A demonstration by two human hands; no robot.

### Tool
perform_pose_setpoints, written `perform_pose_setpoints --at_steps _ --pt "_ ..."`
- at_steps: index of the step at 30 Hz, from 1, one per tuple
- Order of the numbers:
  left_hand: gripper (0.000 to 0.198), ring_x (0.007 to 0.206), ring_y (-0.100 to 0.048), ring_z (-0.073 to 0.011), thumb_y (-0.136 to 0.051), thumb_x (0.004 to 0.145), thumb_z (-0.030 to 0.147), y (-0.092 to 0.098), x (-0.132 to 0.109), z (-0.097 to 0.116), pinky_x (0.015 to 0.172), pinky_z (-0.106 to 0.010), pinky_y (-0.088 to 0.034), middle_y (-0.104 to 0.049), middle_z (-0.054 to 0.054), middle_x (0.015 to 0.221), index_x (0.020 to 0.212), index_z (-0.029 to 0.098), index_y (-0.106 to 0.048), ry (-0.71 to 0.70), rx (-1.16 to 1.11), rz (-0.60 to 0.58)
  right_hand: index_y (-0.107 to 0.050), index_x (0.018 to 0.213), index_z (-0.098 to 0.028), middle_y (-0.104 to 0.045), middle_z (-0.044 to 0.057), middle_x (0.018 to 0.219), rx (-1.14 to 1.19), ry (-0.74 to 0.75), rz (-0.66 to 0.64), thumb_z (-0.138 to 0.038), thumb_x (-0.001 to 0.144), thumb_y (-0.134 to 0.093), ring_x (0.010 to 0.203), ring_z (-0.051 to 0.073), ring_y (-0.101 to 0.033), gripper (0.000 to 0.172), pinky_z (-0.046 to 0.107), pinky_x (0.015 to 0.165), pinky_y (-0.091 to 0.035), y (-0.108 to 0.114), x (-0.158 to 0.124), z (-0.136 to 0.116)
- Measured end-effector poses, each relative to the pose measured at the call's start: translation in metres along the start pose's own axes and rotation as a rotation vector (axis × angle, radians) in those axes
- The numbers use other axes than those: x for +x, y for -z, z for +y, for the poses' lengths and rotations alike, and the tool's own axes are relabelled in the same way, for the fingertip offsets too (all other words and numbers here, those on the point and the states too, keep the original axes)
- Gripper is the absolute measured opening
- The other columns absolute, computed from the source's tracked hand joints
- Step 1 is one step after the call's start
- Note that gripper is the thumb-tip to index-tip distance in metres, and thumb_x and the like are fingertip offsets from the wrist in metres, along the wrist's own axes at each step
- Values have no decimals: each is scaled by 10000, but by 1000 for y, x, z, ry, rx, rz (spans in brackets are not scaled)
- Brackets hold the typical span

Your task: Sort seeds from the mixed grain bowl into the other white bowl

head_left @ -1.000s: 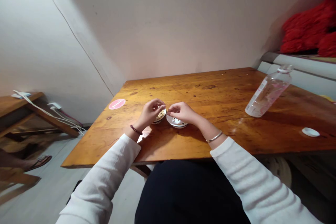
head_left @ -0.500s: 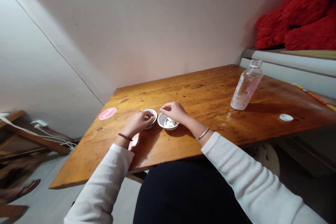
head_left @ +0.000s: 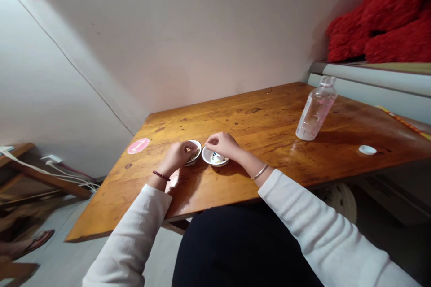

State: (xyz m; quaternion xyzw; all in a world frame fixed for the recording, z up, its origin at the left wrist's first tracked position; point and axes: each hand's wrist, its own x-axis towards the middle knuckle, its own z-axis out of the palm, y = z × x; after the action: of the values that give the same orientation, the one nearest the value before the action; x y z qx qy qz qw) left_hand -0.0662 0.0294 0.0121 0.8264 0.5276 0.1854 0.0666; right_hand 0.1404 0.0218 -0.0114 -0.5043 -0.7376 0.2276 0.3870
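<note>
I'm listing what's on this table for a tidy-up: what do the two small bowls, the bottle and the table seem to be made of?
The left bowl and right bowl look like glazed white ceramic, possibly enamel, given their smooth, glossy surfaces. The bottle looks like clear plastic, being see-through and thin-walled. The table looks like varnished wood, showing grain, knots and a glossy sheen.
</note>
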Motion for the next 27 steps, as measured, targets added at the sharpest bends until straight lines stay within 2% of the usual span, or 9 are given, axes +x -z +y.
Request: perform_pose_setpoints --at_steps 5,10,17,22,27 --pt "191 717 -608 -168 -601 745 318 -4 1 -3 644 -245 -438 -729 -35 865 876 203 -678 -39 -95 66 -753 835 -227 -732 10 799 -29 21 -42 -329 753 -645 735 136 -641 169 194 603 -422 1 -2 -3" --pt "203 695 -574 -157 -633 746 339 -5 0 0 644 -250 -437 -729 -21 833 902 210 -629 -51 -181 111 -751 840 -232 -729 8 799 -31 32 -59 -333 761 -641 737 135 -633 169 194 596 -411 3 -3 -4" --pt "206 692 -577 -149 -616 767 344 -3 -4 9 629 -248 -435 -725 -19 824 921 207 -612 -67 -272 73 -753 850 -247 -727 1 791 -53 34 -45 -360 772 -630 725 138 -628 184 205 588 -395 3 -4 -5" --pt "212 705 -594 -148 -626 769 361 -5 -4 10 643 -253 -444 -718 -20 828 911 204 -617 -146 -273 78 -753 838 -260 -728 -8 790 -72 34 -53 -357 764 -629 715 137 -623 174 209 573 -377 4 -4 -6" --pt "199 715 -612 -148 -632 757 327 -8 -3 9 651 -254 -453 -714 -8 821 919 212 -614 -158 -266 76 -751 818 -246 -728 -2 782 -79 37 -65 -325 748 -634 716 139 -625 159 208 582 -382 3 -3 -5"
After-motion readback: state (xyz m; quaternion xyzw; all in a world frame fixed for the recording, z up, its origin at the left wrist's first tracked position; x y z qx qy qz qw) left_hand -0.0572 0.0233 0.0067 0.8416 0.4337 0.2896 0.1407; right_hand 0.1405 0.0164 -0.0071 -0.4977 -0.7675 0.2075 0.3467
